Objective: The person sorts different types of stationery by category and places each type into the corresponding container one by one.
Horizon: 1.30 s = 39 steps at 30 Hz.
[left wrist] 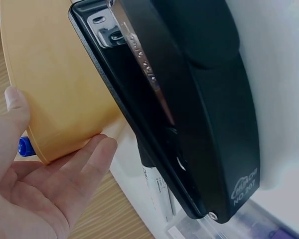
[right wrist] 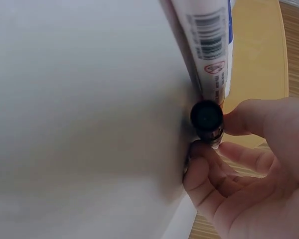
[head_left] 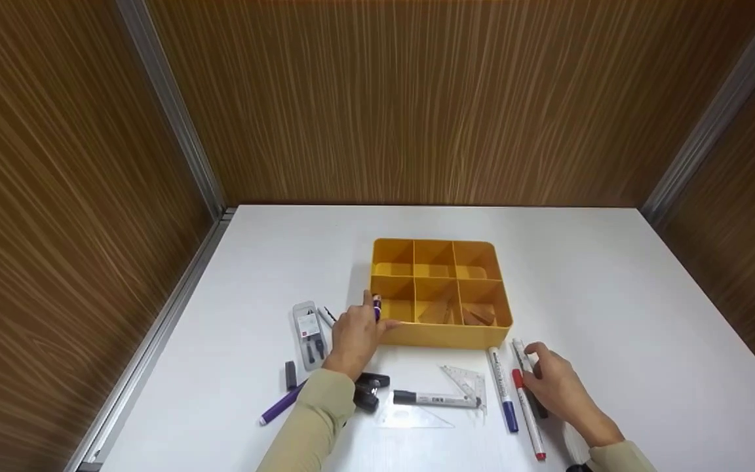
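Note:
My left hand (head_left: 356, 334) grips the front-left corner of a yellow compartment box (head_left: 443, 335), thumb on one side and fingers on the other. A purple marker (head_left: 377, 307) stands in the front-left compartment beside it. Close to the left wrist camera is a black stapler (left wrist: 209, 114). At the right, my right hand (head_left: 558, 385) pinches a black-capped whiteboard marker (right wrist: 207, 119) lying on the table. Left of that marker lie a red-capped marker (head_left: 529, 419) and a blue-capped marker (head_left: 503, 393).
Clear set squares (head_left: 472, 380) lie in front of the box near another black-capped marker (head_left: 440, 399). Left are a clear plastic case (head_left: 309, 334), a dark block (head_left: 290, 375) and another purple marker (head_left: 282, 403). Flat pieces (head_left: 479, 316) sit in the box's front-right compartment.

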Motion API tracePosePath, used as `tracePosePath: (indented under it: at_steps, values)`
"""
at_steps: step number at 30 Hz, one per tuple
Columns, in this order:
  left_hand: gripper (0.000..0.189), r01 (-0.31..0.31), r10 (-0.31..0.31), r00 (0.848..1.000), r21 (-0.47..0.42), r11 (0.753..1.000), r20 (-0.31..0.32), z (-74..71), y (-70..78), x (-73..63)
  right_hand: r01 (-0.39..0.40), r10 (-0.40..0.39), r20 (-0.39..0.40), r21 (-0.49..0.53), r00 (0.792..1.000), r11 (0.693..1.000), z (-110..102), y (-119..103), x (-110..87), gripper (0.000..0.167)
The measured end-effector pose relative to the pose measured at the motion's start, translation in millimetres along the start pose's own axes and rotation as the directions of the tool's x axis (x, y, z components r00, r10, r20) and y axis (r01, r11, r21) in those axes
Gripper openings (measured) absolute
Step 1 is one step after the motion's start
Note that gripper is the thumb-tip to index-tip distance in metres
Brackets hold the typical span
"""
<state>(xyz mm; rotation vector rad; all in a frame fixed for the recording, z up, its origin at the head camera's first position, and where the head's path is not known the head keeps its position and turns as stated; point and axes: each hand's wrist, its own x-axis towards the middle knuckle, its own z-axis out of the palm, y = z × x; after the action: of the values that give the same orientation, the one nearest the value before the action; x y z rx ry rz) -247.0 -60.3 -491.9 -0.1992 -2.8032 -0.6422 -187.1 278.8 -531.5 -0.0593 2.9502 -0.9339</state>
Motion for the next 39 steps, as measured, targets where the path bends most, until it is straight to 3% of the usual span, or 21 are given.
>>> tracePosePath:
  at_steps: [4,12,17,20,31,39]
  values:
    - [0.087,-0.012,0.012,1.0,-0.006,1.0,-0.027,1.2,-0.4,-0.2,0.025,-0.024,-0.032,0.012,0.999,1.0,-2.0,3.4,-1.0,0.04]
    - [0.09,0.024,-0.023,0.999,-0.028,0.999,0.033,-0.3,-0.7,-0.2,0.044,-0.039,-0.095,0.052,0.995,0.998,-22.7,-5.6,4.8,0.043]
    - [0.091,0.037,-0.036,0.998,-0.022,0.999,0.053,-0.7,-0.9,-0.4,0.155,-0.142,-0.211,0.047,0.967,0.987,-35.5,-27.1,13.4,0.039]
    - [0.091,0.046,-0.044,0.997,-0.022,0.999,0.061,-1.0,-0.7,-0.1,0.222,-0.204,-0.241,0.051,0.949,0.974,-39.2,-46.6,19.5,0.036]
    - [0.088,0.025,-0.025,0.999,0.004,1.0,0.029,2.5,1.6,1.4,0.389,-0.363,-0.161,0.176,0.918,0.904,-25.4,-124.5,51.4,0.032]
    - [0.09,0.051,-0.051,0.997,0.006,0.999,0.062,2.3,4.6,2.7,0.407,-0.412,0.002,0.153,0.911,0.901,0.9,-167.1,74.1,0.024]
